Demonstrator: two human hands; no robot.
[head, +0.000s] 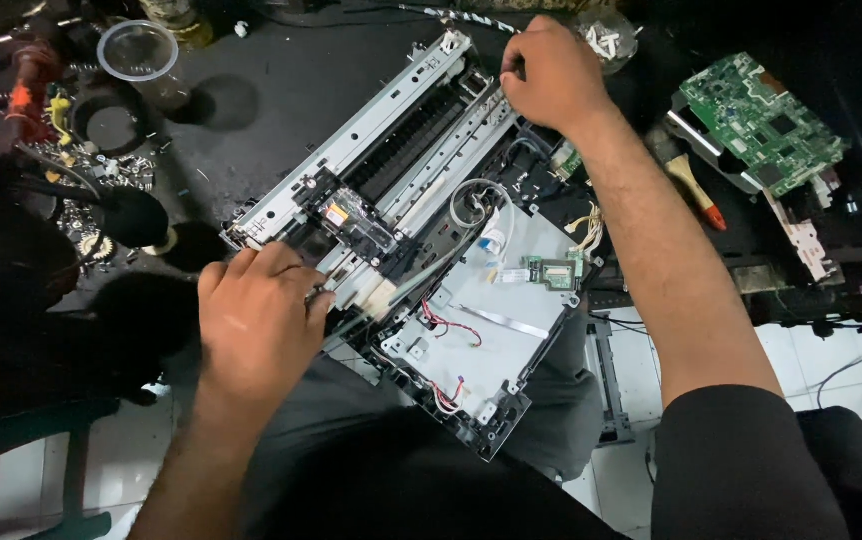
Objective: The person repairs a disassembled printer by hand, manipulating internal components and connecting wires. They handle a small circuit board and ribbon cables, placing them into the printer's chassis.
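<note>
An opened printer chassis lies across the worker's lap, left hand on its near end, right hand at its far end; a circuit board lies to its right, a plastic cup behind-left.

Left hand, lower left of centre: back of the hand toward the camera, fingers curled and pointing to the upper right, bare forearm running down to the bottom edge. Right hand, top centre: closed in a loose fist, forearm extending diagonally to the lower right into a dark sleeve.
</note>
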